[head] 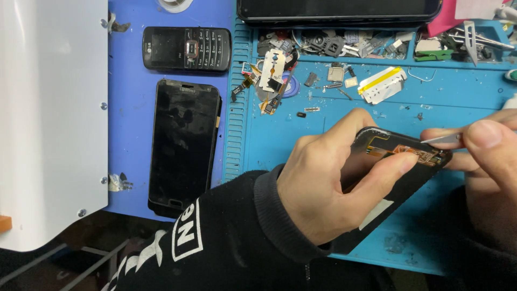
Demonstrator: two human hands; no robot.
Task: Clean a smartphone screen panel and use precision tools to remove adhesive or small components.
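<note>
My left hand [323,186] has its fingers [388,170] wrapped over the black phone screen assembly [388,188], thumb along the top edge and the rest folded across the back, so the grip is closed firmly on it and tips it up off the blue work mat [344,124]. My right hand [484,145] pinches a thin metal blade [441,139] between thumb and forefinger, closed tight on it, with the tip resting at the upper corner of the assembly, right beside the orange flex cable [414,153] that shows on its bared back. I judge the step in hand to be lifting or scraping at that flex and the strip around it; the next move, as I read it, calls for a shallow blade angle and light pressure, since the cable looks thin and the glass edge sits just under the tip. Further out, the mat carries a white razor blade [272,69] lying on a tangle of small cables, a roll-like piece with yellow tape [383,84] and loose little parts. Beyond them a tray of scrap components [334,43] runs along the mat's far side. To the left, on the darker blue surface, a dark smartphone [183,145] lies face up, with a black keypad phone [186,48] above it, both well apart from my hands. A white panel [51,118] fills the far left.
</note>
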